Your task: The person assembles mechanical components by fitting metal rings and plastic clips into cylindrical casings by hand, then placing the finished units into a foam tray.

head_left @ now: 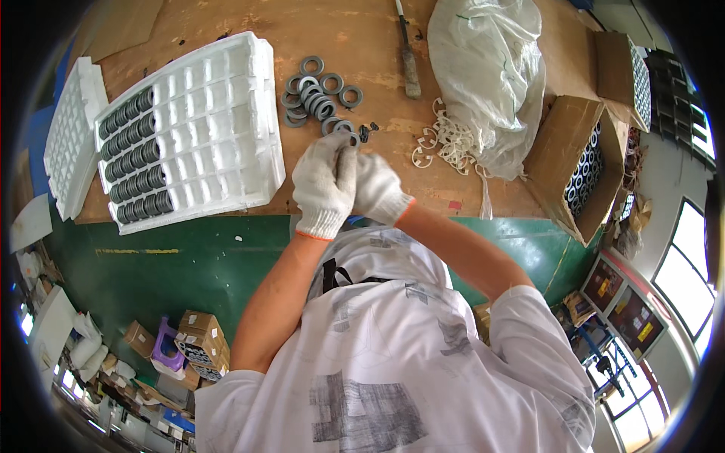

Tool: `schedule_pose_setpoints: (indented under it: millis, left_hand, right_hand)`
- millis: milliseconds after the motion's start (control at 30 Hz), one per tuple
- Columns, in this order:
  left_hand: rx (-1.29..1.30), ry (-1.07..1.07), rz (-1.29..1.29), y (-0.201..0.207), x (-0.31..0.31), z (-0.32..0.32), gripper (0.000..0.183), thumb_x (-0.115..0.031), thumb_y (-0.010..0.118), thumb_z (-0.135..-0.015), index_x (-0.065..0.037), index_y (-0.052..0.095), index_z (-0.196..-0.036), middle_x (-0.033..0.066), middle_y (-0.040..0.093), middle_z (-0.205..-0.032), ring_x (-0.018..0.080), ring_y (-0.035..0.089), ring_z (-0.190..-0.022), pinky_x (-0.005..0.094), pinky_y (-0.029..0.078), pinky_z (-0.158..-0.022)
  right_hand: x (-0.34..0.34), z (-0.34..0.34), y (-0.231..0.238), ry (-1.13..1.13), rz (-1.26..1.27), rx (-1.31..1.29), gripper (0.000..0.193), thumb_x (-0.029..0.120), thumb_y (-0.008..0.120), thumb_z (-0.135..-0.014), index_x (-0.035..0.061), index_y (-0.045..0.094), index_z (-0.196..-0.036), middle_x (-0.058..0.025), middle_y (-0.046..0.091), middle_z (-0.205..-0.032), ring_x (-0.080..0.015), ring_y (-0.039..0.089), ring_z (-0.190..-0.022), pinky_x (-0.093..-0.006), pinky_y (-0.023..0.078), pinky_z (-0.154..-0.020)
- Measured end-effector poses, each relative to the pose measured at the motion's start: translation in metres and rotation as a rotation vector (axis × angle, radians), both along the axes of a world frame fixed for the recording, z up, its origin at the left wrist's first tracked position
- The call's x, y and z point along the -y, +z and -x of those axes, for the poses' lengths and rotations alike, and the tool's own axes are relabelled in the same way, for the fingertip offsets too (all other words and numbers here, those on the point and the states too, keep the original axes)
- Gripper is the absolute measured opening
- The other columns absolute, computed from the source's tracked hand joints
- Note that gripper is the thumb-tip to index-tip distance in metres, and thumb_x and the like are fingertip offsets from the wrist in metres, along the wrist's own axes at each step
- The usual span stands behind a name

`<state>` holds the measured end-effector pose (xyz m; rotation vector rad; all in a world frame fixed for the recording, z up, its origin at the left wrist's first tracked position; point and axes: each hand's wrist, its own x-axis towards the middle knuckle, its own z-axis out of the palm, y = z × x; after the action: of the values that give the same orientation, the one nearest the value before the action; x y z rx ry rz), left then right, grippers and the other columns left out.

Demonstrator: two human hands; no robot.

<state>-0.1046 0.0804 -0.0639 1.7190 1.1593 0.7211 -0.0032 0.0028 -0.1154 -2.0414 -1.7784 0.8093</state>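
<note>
My left hand (326,181), in a white knit glove, is closed at the table's front edge, with a grey ring (354,140) at its fingertips. Pressed close beside it, my right hand (377,187) is gloved too and its fingers are curled; it is slightly blurred, and what they hold is hidden. Just beyond the hands lies a loose heap of grey rings (316,98), some overlapping. To the left stands a white foam tray (219,136) with rows of pockets; dark rings (136,155) stand on edge in its left part. Small black bits (365,134) lie near my fingers.
A second foam tray (73,143) leans at the far left. At the right are a translucent white sack (487,75), a pile of white plastic clips (455,143) and an open carton (555,143) of rings. A worn-handled tool (410,72) lies at the back of the brown table (347,30).
</note>
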Motion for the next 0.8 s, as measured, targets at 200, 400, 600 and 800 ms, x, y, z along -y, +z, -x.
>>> schedule_pose_setpoints:
  millis: [200,400,600,800]
  left_hand:
    - [-0.084,-0.429,-0.469,-0.023,0.0,-0.04,0.027,-0.022,0.074,-0.088,-0.009,0.072,-0.112,0.0112,0.073,-0.102,0.0337,0.068,-0.104,0.0485,0.049,-0.102]
    - [-0.208,-0.526,-0.434,-0.052,0.008,-0.048,0.039,-0.028,0.077,-0.085,-0.009,0.069,-0.118,0.0123,0.07,-0.114,0.0344,0.062,-0.12,0.0557,0.044,-0.111]
    - [-0.166,-0.571,-0.46,-0.053,0.007,-0.057,0.045,-0.031,0.079,-0.08,-0.006,0.07,-0.117,0.0129,0.069,-0.115,0.0346,0.061,-0.117,0.055,0.043,-0.109]
    - [-0.195,-0.512,-0.436,-0.051,0.005,-0.046,0.04,-0.028,0.074,-0.087,-0.007,0.069,-0.121,0.0141,0.07,-0.122,0.037,0.062,-0.123,0.0545,0.043,-0.113]
  right_hand:
    - [-0.019,0.001,-0.001,-0.209,0.027,0.029,0.037,0.035,0.079,-0.079,0.0092,0.07,-0.103,-0.015,0.071,-0.1,-0.0352,0.07,-0.102,-0.0457,0.057,-0.09]
    - [-0.032,0.019,-0.02,-0.385,0.018,0.609,0.038,0.036,0.076,-0.083,0.009,0.069,-0.109,-0.0178,0.07,-0.103,-0.0356,0.07,-0.102,-0.0474,0.058,-0.089]
    - [-0.042,0.03,-0.043,-0.528,0.009,1.195,0.04,0.036,0.073,-0.087,0.0087,0.067,-0.115,-0.0205,0.069,-0.107,-0.036,0.069,-0.103,-0.0492,0.058,-0.089]
    - [-0.045,0.012,-0.007,-0.379,0.205,0.529,0.037,0.034,0.072,-0.087,0.0088,0.067,-0.114,-0.0174,0.07,-0.104,-0.0359,0.07,-0.104,-0.0477,0.057,-0.091]
